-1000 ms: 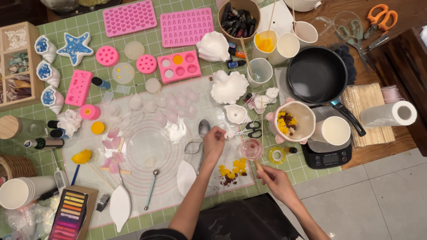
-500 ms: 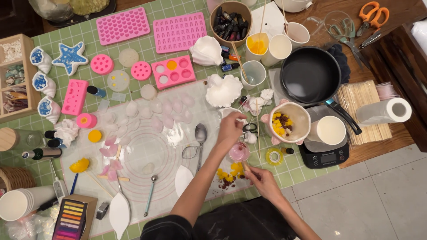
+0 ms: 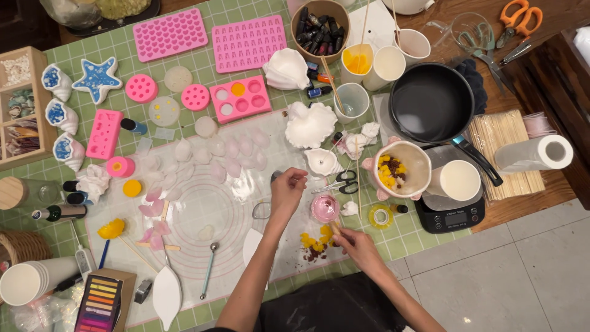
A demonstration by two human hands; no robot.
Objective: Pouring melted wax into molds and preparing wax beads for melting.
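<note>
Both hands were busy near the bottom middle of the frame. The left hand had its fingers pinched together on something small above the clear silicone mat; couldn't make out what. The right hand gripped a thin wooden stick beside the little pink cup, which sat between the hands and held pinkish stuff. Yellow dried petals lay loose just below it. To the right, a pig-shaped mug held yellow flower bits, with a white paper cup on the black scale. Upper middle, a brown tub was full of small dark bottles, and a cup held yellow wax or dye.
</note>
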